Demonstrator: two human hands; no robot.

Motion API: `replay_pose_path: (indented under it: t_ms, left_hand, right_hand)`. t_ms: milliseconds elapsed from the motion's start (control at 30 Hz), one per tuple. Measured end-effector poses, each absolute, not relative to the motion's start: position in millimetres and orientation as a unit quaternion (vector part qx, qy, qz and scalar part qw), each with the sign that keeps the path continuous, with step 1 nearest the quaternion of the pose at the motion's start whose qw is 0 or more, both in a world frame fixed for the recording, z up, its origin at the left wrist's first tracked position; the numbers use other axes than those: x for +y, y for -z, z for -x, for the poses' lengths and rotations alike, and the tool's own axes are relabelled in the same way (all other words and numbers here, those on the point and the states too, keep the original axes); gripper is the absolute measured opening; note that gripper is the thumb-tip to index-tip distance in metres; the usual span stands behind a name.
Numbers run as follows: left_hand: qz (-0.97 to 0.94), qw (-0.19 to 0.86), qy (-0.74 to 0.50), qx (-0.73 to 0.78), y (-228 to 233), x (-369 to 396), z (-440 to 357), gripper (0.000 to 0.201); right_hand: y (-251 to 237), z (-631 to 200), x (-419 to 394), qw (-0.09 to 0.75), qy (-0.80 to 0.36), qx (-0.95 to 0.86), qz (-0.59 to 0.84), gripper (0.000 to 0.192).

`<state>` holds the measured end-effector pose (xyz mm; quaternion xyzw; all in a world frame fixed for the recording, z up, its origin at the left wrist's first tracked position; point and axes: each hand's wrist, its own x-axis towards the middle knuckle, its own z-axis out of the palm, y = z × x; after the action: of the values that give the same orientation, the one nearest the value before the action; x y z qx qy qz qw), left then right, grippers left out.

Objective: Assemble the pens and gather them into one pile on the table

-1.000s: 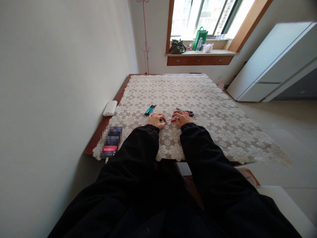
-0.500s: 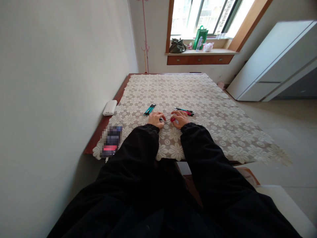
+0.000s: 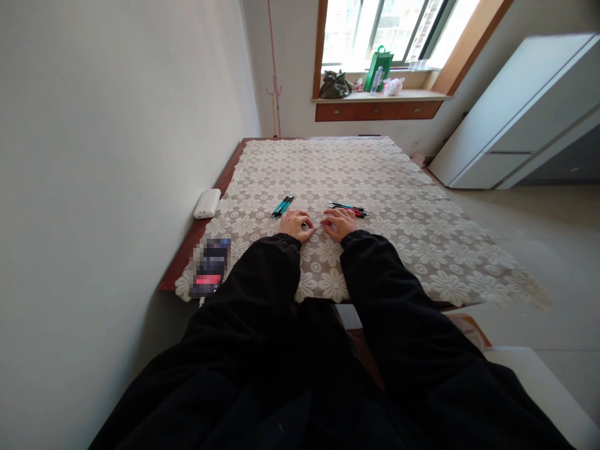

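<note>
My left hand (image 3: 297, 225) rests on the lace cloth with thumb and forefinger curled into a pinch. A little dark thing shows inside the curl, too small to name. Across a narrow gap, my right hand (image 3: 339, 225) is closed around a small red piece (image 3: 329, 223), mostly hidden by the fingers. A thin pale sliver (image 3: 319, 226) spans the gap between both sets of fingertips. Teal-and-black pens (image 3: 282, 206) lie just beyond my left hand. Behind my right hand are several more pens (image 3: 347, 207), teal, black and red, partly covered by its fingers.
The lace tablecloth (image 3: 319, 169) covers a dark red table. At the left edge lie a white power bank (image 3: 207, 204) and a blurred phone (image 3: 210, 267) with a cable. A wall runs close along the left. Bags stand on the far windowsill (image 3: 365, 98).
My hands have come slightly closer together. The pale sliver now shows between the fingertips, and less of the red piece is visible in my right hand. The pens lie as before.
</note>
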<state>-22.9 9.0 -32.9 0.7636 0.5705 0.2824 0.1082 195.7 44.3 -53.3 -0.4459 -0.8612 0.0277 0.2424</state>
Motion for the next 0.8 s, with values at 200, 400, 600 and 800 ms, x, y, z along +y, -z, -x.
replay_pose_path:
  t_ms: [200, 400, 600, 800]
  left_hand:
    - [-0.753, 0.111, -0.291, 0.580, 31.8, 8.6, 23.7, 0.007]
    - [-0.751, 0.115, -0.300, 0.577, 31.4, 9.3, 23.6, 0.006]
    - [-0.738, 0.120, -0.310, 0.588, 28.6, 8.5, 22.8, 0.004]
    - [-0.742, 0.120, -0.311, 0.582, 30.6, 9.7, 23.3, 0.005]
  right_hand:
    - [49.8, -195.8, 45.1, 0.244, -0.021, -0.859, 0.449, 0.012]
    - [45.3, -192.6, 42.3, 0.219, 0.007, -0.878, 0.426, 0.012]
    - [42.7, -189.6, 38.0, 0.210, 0.031, -0.884, 0.415, 0.018]
    - [40.5, -187.4, 38.6, 0.207, 0.017, -0.888, 0.409, 0.023]
